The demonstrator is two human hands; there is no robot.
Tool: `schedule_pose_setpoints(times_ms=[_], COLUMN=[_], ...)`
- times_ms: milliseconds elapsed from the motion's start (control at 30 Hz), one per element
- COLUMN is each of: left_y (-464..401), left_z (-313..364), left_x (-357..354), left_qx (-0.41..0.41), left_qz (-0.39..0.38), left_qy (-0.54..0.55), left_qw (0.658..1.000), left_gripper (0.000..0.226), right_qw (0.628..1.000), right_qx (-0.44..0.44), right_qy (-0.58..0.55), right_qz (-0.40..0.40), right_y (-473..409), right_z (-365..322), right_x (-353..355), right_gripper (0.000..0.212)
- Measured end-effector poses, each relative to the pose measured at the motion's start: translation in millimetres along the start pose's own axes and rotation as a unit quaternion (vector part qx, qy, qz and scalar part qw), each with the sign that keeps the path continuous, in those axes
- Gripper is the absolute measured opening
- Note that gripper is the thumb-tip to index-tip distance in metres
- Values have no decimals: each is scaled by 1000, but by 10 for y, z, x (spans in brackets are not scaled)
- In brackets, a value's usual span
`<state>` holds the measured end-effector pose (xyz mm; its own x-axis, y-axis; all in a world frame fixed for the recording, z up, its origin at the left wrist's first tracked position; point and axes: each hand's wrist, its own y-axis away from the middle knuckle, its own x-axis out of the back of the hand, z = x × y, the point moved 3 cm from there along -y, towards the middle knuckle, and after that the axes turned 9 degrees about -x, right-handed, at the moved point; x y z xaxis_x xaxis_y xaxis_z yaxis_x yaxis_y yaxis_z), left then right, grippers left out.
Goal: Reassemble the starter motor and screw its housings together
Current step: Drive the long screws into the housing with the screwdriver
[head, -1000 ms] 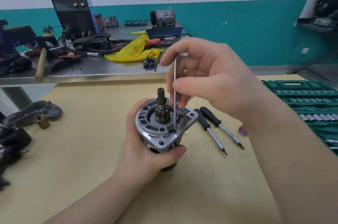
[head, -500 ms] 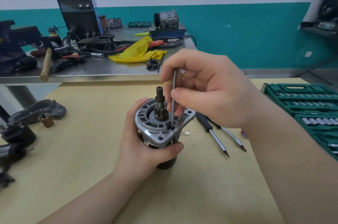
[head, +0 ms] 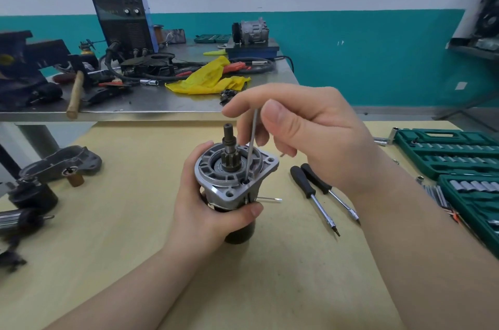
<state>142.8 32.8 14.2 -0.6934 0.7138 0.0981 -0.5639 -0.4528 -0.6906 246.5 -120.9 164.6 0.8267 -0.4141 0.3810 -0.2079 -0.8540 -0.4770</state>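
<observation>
The starter motor (head: 229, 176) stands upright on the wooden table, silver flange housing on top and its pinion gear shaft (head: 229, 149) pointing up. My left hand (head: 205, 211) grips the motor's black body from the left, thumb across the front. My right hand (head: 305, 132) pinches a thin hex key (head: 251, 146) near its top. The key's lower tip sits in a screw hole at the front right of the flange. Another grey housing piece (head: 62, 162) lies at the table's left.
Two black-handled screwdrivers (head: 316, 194) lie right of the motor. An open green socket set (head: 459, 162) fills the right edge. Dark motor parts (head: 27, 203) sit at the left edge. Behind is a cluttered metal bench (head: 151, 103) with a yellow cloth, a hammer and a welder.
The hex key's tip has gone down into the flange's screw hole and my right hand has turned around the key. My left hand keeps the same grip on the motor.
</observation>
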Motion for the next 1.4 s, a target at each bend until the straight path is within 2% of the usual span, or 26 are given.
schedule_pose_setpoints(times_ms=[133, 233, 333, 433, 467, 533, 567, 633, 733, 800, 900, 933, 1000, 1067, 1100, 1133, 1200, 1300, 1400], left_y=[4, 0, 2, 18, 29, 50, 51, 47, 33, 30, 30, 29, 16, 11, 14, 23, 36, 24, 16], left_z=[23, 43, 61, 105, 113, 119, 122, 122, 113, 103, 73, 63, 51, 42, 39, 38, 48, 47, 38], left_x=[-8, -8, -3, -36, -44, -44, -38, -19, -17, -21, -21, -24, -28, -26, -27, -27, -29, -21, -17], left_qx=[-2, -4, -1, -16, -21, -22, -17, -8, -6, -7, -12, -9, 1, 4, 1, -2, -4, 2, 8], left_qz=[2, 5, 15, 11, 7, 2, 4, 8, 8, 2, -7, -3, 10, 14, 9, 3, -2, 5, 12], left_qy=[1, -3, 2, -5, -10, -18, -18, -18, -15, -12, -11, -8, 8, 13, 11, 8, 3, 3, 6], left_qw=[1000, 1000, 1000, 1000, 1000, 1000, 1000, 1000, 1000, 1000, 1000, 1000, 1000, 1000, 1000, 1000, 1000, 1000, 1000], left_gripper=[108, 105, 105, 105, 105, 105, 106, 105, 104, 106, 108, 108, 106, 106, 107, 108, 109, 107, 106], right_qw=[993, 992, 988, 947, 934, 943, 958, 974, 963, 959, 956, 958, 960, 935, 926, 923, 942, 969, 970], right_qx=[-15, -26, -24, -17, -23, -64, -93, -155, -188, -186, -165, -149, -85, -14, 2, 5, -5, 7, 32], right_qy=[-118, -123, -51, 110, 155, 144, 91, -61, -193, -215, -243, -237, -170, -130, -140, -159, -170, -118, -103], right_qz=[-12, 18, 146, 301, 322, 294, 254, 154, 18, -16, 15, 60, 205, 329, 352, 350, 289, 218, 218], right_y=[-55, -123, -161, -150, -150, -180, -199, -220, -191, -165, -171, -165, -97, 0, 20, 15, -33, -40, 0], right_z=[-21, -68, -82, -80, -88, -77, -69, -34, -16, 6, 32, 54, 107, 136, 160, 183, 190, 176, 184], right_x=[-91, -191, -272, -381, -411, -411, -379, -276, -151, -106, -128, -162, -271, -403, -449, -467, -442, -362, -364], right_gripper=[19, 10, 10, 15, 20, 15, 12, 18, 21, 17, 4, 7, 13, 17, 17, 16, 11, 30, 36])
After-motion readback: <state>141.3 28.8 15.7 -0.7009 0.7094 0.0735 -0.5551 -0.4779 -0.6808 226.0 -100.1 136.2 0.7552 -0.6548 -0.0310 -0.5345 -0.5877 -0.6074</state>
